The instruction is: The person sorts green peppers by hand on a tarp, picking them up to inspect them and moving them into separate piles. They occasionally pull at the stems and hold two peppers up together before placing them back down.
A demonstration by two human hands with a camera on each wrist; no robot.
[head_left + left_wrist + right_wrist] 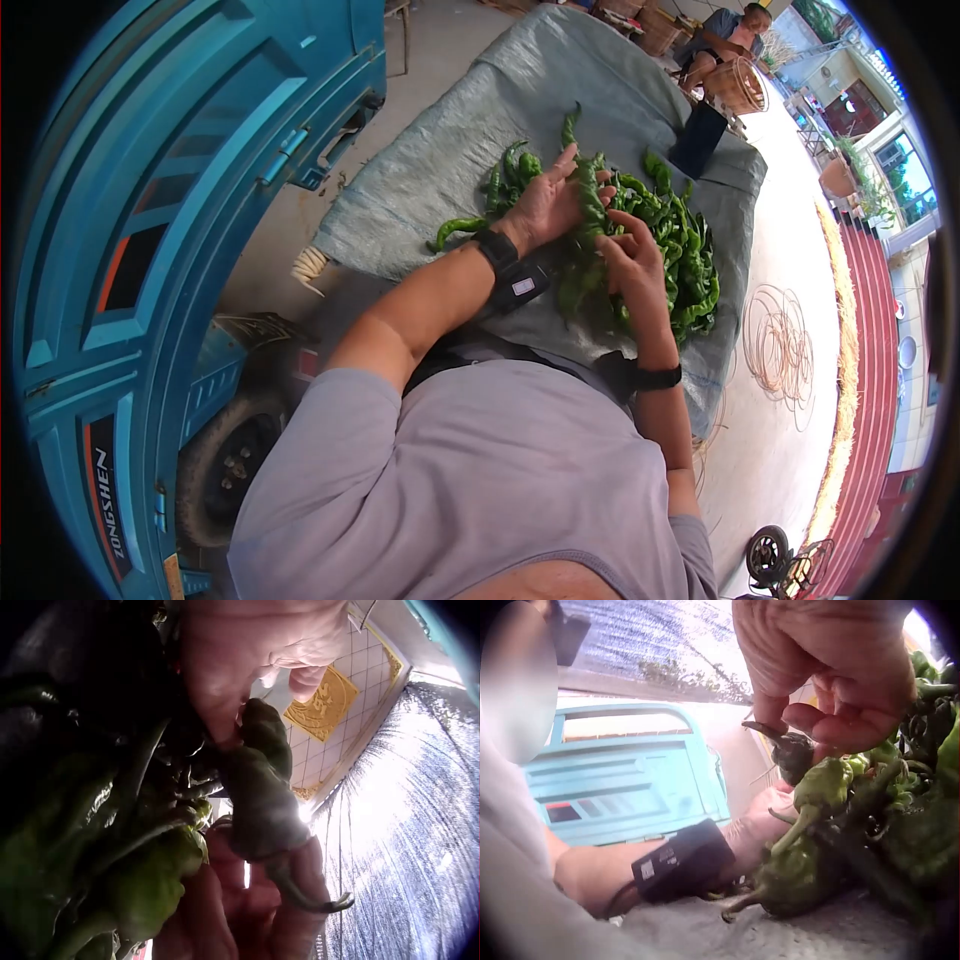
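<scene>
Blue vehicle stands well left of the fingers. Grey tarp lies under & beyond them. A pile of green peppers sits on it, just right of the fingers. The left hand has its fingers curled round a bunch of peppers, held over the tarp. The right hand is just beside it, w/ thumb & fingers pinching a single pepper near its stem end. That one lies betw. both hands' fingers, touching the bunch.
</scene>
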